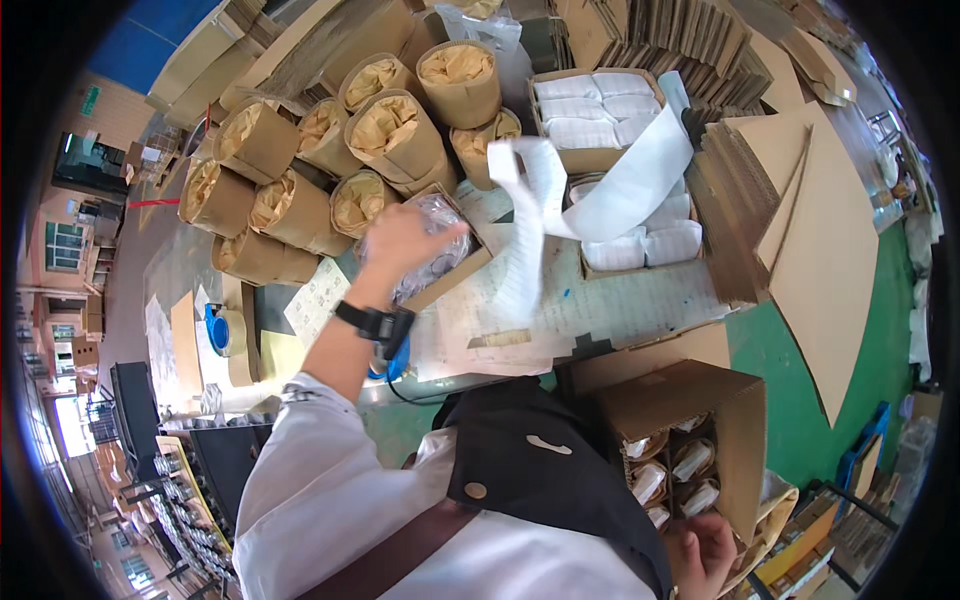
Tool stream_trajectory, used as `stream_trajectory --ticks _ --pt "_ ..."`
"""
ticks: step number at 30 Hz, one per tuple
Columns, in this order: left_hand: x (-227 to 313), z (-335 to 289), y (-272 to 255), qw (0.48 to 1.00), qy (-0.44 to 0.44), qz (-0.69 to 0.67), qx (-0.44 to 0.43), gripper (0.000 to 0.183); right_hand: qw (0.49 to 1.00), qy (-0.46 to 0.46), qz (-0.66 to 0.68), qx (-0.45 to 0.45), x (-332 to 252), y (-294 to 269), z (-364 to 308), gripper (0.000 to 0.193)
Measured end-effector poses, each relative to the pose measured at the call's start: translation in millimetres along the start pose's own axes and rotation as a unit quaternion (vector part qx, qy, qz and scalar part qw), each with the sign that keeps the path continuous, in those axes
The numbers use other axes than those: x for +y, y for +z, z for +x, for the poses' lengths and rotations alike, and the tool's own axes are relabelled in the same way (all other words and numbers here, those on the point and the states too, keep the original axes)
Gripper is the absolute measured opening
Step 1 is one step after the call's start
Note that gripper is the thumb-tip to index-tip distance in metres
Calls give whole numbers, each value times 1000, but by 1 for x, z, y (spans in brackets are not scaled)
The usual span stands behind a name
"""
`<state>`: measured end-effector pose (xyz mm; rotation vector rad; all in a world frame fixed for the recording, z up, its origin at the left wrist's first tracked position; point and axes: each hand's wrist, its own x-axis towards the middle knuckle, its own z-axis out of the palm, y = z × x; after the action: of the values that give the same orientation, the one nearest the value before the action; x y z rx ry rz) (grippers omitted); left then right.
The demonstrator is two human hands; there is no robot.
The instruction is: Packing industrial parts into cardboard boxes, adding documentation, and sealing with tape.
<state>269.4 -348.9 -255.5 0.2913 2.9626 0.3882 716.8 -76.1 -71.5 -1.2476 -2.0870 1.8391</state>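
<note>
My left hand is over a small cardboard box on the worktable, with its thumb stretched out to the right. Clear plastic-wrapped things fill that box; the fingertips against them are partly hidden. Low at the right, my right hand hangs beside a tall open carton, fingers loosely bent and nothing visible in them. Inside that carton stand several wrapped items in compartments. A long white strip curls across the table's middle, its left end blurred.
Several brown paper-wrapped cylinders crowd the table's left and back. Two boxes of white wrapped packs stand right of centre. Flat cardboard sheets lean at the right edge. A tape roll with a blue holder sits at the left.
</note>
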Motion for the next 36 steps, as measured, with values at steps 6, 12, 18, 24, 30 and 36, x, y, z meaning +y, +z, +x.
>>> stream_trajectory --ticks 6,12,18,24,30,36 --pt "-26 3 37 985 124 -25 116 42 995 8 -39 -95 3 29 32 17" --pt "-33 -8 -5 950 71 -280 116 26 999 20 28 -38 -1 56 50 14" --pt "-5 5 15 995 75 -57 -31 23 994 10 -12 -110 -12 77 73 14" --pt "-41 -5 -22 955 61 -288 -21 13 995 24 -25 -95 -17 90 80 16" --pt "-59 -13 -43 839 28 -543 -15 36 992 9 -32 -120 -19 103 91 16" --pt "-77 -20 -34 820 20 -572 -12 28 991 -2 -51 -124 -23 113 98 14"
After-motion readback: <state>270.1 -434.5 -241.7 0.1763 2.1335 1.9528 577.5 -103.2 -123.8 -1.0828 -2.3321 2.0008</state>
